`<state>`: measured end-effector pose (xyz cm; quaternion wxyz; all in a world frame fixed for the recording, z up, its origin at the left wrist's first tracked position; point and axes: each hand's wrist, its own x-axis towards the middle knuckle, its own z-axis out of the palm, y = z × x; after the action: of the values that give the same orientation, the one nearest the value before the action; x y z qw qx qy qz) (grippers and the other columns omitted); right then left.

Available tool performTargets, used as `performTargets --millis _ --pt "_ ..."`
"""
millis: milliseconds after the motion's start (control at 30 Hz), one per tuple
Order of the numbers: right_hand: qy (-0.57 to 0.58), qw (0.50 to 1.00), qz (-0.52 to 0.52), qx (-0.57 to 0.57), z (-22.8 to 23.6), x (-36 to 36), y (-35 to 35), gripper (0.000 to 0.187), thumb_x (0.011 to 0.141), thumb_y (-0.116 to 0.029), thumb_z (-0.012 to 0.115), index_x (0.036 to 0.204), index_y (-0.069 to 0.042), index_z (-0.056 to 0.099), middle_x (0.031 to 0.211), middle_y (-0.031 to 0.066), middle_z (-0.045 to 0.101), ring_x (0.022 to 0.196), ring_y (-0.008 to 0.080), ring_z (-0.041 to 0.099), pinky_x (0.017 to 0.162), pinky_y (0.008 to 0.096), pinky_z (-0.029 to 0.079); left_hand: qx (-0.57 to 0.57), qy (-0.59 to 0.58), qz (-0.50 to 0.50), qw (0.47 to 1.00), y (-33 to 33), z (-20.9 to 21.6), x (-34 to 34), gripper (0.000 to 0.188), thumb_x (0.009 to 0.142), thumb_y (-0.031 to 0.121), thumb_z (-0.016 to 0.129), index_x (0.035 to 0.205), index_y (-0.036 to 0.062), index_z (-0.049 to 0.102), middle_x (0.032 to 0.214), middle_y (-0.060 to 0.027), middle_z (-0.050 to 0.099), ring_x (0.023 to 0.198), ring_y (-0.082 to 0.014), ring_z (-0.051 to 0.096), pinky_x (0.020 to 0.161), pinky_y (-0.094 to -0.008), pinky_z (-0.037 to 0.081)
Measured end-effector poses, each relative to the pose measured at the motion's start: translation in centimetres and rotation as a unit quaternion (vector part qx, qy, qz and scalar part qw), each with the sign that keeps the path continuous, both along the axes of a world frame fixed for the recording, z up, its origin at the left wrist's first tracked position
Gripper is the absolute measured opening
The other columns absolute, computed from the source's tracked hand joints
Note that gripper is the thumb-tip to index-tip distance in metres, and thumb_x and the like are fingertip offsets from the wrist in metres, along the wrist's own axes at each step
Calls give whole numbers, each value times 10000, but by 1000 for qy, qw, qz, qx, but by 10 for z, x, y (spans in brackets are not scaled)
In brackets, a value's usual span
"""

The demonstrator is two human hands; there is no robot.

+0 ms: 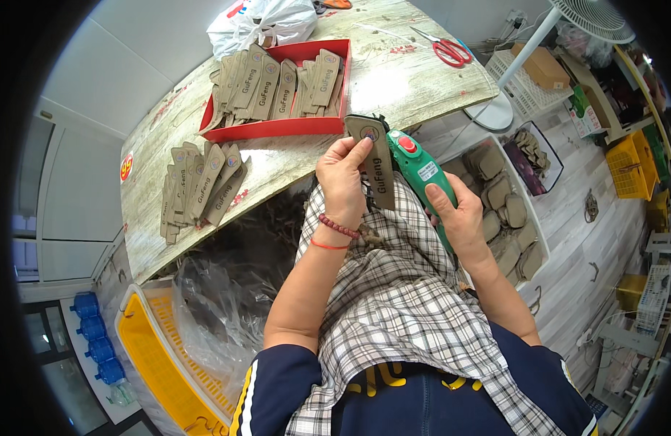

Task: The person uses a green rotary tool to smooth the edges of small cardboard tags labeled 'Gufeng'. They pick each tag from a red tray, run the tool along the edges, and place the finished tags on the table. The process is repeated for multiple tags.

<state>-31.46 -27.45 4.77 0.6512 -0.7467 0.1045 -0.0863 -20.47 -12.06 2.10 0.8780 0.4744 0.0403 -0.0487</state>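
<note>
My left hand [343,174] pinches a long khaki piece [383,168], fabric-like and tapered, with dark print and a small round emblem. It hangs upright above my lap, with a dark upper edge. Closed round a green handheld power tool [425,171] with a red button is my right hand [463,218]. The tool's head is close beside the piece's upper end; whether they touch I cannot tell. Similar khaki pieces [266,91] fill a red box [277,129] on the table. More loose pieces [202,182] lie fanned out left of the box.
On the table [415,87] are red-handled scissors [450,52] and a white plastic bag [263,25]. A white bin [539,251] of rounded khaki pieces stands at my right. A yellow basket [161,363] with clear plastic is at my left. A white fan [495,109] stands beyond the table's right end.
</note>
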Motion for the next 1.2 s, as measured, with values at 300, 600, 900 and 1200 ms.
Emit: performTargets --millis 300,600,900,1200 --pt "4 1000 19 -7 -4 -1 -1 459 908 -393 661 1121 11 629 697 -6 556 554 55 480 504 227 400 110 -84 -5 990 21 7 13 160 902 26 628 1040 -25 691 904 -61 714 748 -91 650 668 -214 518" --pt "6 1000 27 14 0 2 2 480 904 -406 664 1138 10 621 716 -3 562 558 53 485 506 222 407 204 -127 -31 970 32 1 19 185 913 17 606 1071 -25 691 934 -57 710 800 -82 642 710 -213 515" --pt "10 999 44 13 2 8 3 468 903 -400 666 1134 5 624 715 -8 556 567 52 491 510 223 416 295 -187 -87 933 50 7 16 169 899 2 606 1036 -35 698 905 -22 693 804 -71 612 756 -210 483" --pt "25 999 34 21 -7 6 -2 408 929 -343 641 1150 0 621 769 -16 570 619 37 499 520 210 443 450 -92 107 882 246 -6 89 196 897 89 642 1058 -7 700 933 -2 691 830 -72 605 757 -226 481"
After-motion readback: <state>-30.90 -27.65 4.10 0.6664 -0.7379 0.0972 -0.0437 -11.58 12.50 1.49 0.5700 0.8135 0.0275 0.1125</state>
